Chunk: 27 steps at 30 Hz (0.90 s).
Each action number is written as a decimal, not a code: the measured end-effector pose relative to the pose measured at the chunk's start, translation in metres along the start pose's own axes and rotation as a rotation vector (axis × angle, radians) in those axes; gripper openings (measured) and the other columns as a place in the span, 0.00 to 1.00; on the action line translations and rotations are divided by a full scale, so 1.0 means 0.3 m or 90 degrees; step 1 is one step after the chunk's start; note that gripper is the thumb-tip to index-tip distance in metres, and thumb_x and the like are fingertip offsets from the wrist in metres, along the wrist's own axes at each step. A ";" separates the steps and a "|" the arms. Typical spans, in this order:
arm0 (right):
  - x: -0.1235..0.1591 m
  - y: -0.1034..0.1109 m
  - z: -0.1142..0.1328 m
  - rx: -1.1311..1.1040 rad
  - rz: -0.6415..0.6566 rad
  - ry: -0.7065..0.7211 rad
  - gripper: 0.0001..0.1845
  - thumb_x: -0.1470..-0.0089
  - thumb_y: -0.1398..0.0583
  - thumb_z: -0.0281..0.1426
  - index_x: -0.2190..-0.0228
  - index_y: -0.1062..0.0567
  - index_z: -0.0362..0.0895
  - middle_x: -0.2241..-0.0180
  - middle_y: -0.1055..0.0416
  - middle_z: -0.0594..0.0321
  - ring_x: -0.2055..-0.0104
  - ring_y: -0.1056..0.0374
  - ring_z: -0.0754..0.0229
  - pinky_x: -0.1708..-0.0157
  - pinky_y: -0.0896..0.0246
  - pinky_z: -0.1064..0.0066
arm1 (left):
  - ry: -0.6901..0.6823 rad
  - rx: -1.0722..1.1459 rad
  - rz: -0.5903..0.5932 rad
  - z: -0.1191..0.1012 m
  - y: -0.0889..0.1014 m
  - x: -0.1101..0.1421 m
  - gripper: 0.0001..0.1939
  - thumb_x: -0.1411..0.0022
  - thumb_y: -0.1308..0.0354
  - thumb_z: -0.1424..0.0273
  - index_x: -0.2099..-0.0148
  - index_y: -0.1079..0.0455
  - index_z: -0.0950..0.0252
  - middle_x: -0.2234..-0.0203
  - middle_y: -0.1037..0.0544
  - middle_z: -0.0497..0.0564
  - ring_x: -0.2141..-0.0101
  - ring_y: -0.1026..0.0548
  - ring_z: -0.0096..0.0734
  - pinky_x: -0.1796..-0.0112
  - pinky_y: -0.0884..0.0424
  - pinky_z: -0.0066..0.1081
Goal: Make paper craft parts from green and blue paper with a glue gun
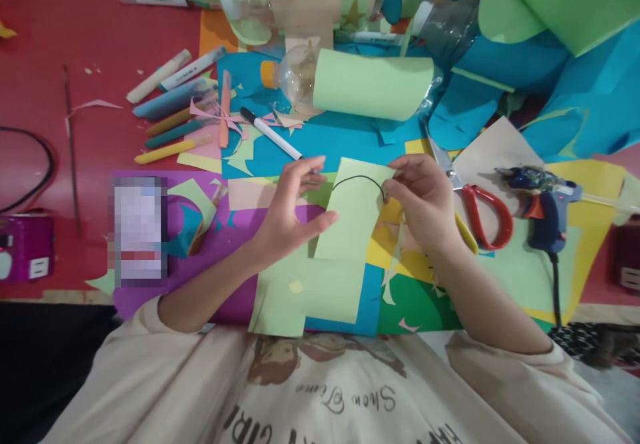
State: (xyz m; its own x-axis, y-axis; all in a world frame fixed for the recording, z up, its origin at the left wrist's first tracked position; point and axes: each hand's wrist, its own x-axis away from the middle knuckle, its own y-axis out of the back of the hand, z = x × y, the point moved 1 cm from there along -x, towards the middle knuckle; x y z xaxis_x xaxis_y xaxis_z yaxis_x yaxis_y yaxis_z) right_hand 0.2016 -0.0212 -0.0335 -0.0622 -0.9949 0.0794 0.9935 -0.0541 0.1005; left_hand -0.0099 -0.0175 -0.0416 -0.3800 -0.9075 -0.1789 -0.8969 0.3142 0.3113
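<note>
A light green paper strip [350, 221] with a black arc drawn near its top is held up in front of me. My right hand [423, 197] pinches its upper right corner between thumb and fingers. At the strip's left edge, my left hand [295, 214] has its thumb and fingers spread apart, the thumb tip close to the paper; whether it touches is hard to tell. Beneath lies a larger light green sheet [335, 291]. Just beyond my left hand rests a white marker [273, 134] with a black cap.
Red-handled scissors [485, 214] and a blue glue gun [547, 214] with a cord lie at the right. A paper-wrapped plastic bottle [375, 84] lies behind. Several markers [175, 111] and a phone [140, 227] are at the left, with paper scraps all around.
</note>
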 end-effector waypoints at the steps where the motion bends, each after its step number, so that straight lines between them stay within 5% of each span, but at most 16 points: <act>1: 0.001 0.000 0.000 -0.024 -0.003 -0.010 0.08 0.51 0.39 0.29 0.67 0.31 0.49 0.75 0.38 0.69 0.76 0.37 0.65 0.76 0.37 0.70 | 0.063 0.095 0.006 0.001 -0.001 -0.004 0.31 0.43 0.39 0.54 0.41 0.43 0.58 0.47 0.31 0.58 0.50 0.28 0.38 0.56 0.28 0.34; 4: 0.005 -0.002 -0.007 -0.052 -0.021 -0.011 0.07 0.50 0.39 0.29 0.67 0.32 0.50 0.75 0.38 0.69 0.76 0.36 0.65 0.75 0.36 0.70 | 0.214 0.282 0.147 -0.001 -0.016 -0.009 0.28 0.46 0.38 0.52 0.48 0.35 0.61 0.54 0.24 0.56 0.55 0.23 0.39 0.61 0.25 0.32; 7: 0.010 -0.005 -0.012 -0.050 -0.045 0.011 0.07 0.49 0.39 0.29 0.67 0.32 0.50 0.75 0.36 0.69 0.75 0.35 0.65 0.73 0.35 0.69 | 0.306 0.310 0.237 -0.007 -0.028 0.002 0.22 0.45 0.38 0.53 0.56 0.28 0.64 0.65 0.19 0.54 0.65 0.20 0.38 0.68 0.24 0.32; 11: 0.008 -0.009 -0.011 -0.092 -0.039 -0.028 0.09 0.49 0.39 0.29 0.66 0.32 0.51 0.77 0.37 0.71 0.77 0.35 0.66 0.75 0.35 0.71 | 0.404 0.287 0.197 -0.011 -0.031 0.018 0.16 0.42 0.41 0.56 0.62 0.26 0.64 0.74 0.19 0.52 0.71 0.20 0.39 0.73 0.24 0.32; 16: 0.007 -0.009 -0.014 -0.135 -0.025 -0.061 0.09 0.52 0.36 0.29 0.68 0.30 0.50 0.78 0.33 0.71 0.78 0.34 0.66 0.76 0.35 0.72 | 0.400 0.348 0.187 -0.010 -0.035 0.016 0.13 0.45 0.38 0.58 0.68 0.26 0.63 0.79 0.20 0.49 0.74 0.20 0.38 0.75 0.25 0.33; 23: 0.029 -0.036 -0.021 -0.139 0.068 -0.065 0.08 0.52 0.35 0.29 0.71 0.30 0.48 0.80 0.31 0.71 0.78 0.32 0.66 0.76 0.33 0.73 | 0.504 0.570 0.228 0.005 -0.044 0.032 0.11 0.47 0.35 0.63 0.66 0.28 0.66 0.71 0.18 0.55 0.68 0.19 0.40 0.67 0.22 0.37; 27: 0.019 -0.025 0.005 -0.055 0.102 -0.038 0.06 0.50 0.37 0.32 0.70 0.30 0.48 0.77 0.30 0.69 0.76 0.30 0.65 0.74 0.32 0.71 | 0.587 0.594 0.142 0.000 -0.055 0.038 0.11 0.49 0.34 0.65 0.65 0.26 0.67 0.70 0.18 0.55 0.65 0.19 0.43 0.64 0.22 0.38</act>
State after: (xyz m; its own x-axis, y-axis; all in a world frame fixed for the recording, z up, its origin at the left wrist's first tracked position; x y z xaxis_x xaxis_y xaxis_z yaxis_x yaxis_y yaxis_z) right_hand 0.1937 -0.0263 -0.0322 0.0952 -0.9846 0.1464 0.9954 0.0956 -0.0043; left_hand 0.0007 -0.0331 -0.0488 -0.5786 -0.5517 0.6007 -0.7948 0.2161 -0.5671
